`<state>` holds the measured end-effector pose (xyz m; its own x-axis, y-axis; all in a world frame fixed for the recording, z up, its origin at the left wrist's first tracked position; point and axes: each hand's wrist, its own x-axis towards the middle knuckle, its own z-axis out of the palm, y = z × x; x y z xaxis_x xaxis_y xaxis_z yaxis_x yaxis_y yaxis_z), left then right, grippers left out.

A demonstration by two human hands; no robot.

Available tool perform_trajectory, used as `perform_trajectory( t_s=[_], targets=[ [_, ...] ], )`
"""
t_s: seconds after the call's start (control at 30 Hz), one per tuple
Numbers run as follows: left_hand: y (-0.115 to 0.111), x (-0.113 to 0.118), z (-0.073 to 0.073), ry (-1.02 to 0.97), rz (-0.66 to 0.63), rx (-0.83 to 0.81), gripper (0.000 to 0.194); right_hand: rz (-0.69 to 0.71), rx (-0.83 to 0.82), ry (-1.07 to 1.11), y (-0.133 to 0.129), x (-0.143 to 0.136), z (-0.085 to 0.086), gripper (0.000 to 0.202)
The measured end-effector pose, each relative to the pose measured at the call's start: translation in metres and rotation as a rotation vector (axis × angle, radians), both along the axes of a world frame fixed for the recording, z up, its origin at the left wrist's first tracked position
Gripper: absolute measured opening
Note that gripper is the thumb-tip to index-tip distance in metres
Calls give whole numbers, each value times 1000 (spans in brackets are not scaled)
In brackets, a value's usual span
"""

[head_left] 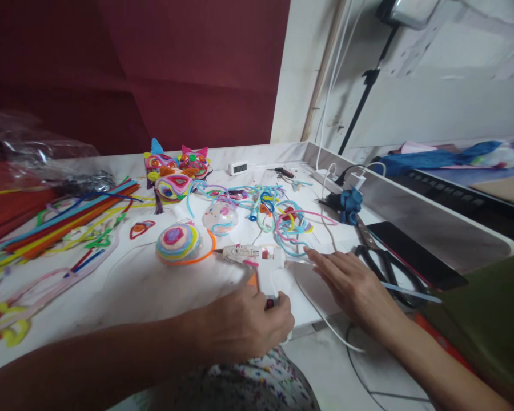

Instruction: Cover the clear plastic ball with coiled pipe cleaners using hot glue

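Observation:
A white glue gun (pixel 257 257) points left over the table's front part, with my left hand (pixel 251 319) closed round its handle. My right hand (pixel 346 279) is just right of the gun's rear end, its fingers stretched out flat near a clear stick. Left of the nozzle sits a dome (pixel 179 242) covered in coiled pipe cleaners, with an orange strand (pixel 197 260) round its lower edge. Behind the gun lies a clear dome (pixel 220 217) with pink and blue bits.
Colourful pipe cleaners (pixel 68 222) lie at the left, and a tangle of them (pixel 282 211) behind the gun. Decorated masks (pixel 173 182) stand at the back. Black scissors (pixel 389 268) and a phone (pixel 415 254) are at the right. A white cable (pixel 321 314) hangs over the front edge.

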<state>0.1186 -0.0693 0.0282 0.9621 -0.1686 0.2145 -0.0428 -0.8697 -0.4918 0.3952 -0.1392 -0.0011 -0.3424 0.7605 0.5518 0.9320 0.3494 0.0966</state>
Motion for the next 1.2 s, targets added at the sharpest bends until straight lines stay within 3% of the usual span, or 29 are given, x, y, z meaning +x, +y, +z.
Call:
perform_trajectory(
  t_s=[0.13, 0.23, 0.33, 0.47, 0.53, 0.63, 0.8, 1.03, 1.2],
  targets=[
    [-1, 0, 0, -13, 7, -9, 19, 16, 96, 12, -9, -11, 7, 33],
    [-1, 0, 0, -12, 18, 15, 18, 50, 91, 276, -23, -27, 8, 26],
    [-3, 1, 1, -41, 1, 44, 21, 39, -191, 748, -33, -44, 3, 27],
    [-6, 1, 1, -65, 12, 69, 22, 0, -717, 1338, -29, -61, 1, 67],
    [-8, 1, 0, -61, 17, 77, 20, 2, -872, 1538, -23, -69, 4, 73],
    [-10, 1, -2, -120, -18, 78, 20, 31, -1007, 1750, -13, -81, 8, 67],
    [-10, -1, -4, -138, -20, 78, 23, 65, -1075, 1857, -1, -95, 12, 68],
    [-5, -4, -8, -167, -38, 88, 23, 33, -984, 1875, 6, -100, 14, 67],
    [5, -10, -10, -304, -143, 51, 30, -14, -893, 1949, 10, -106, 23, 63]
  ],
)
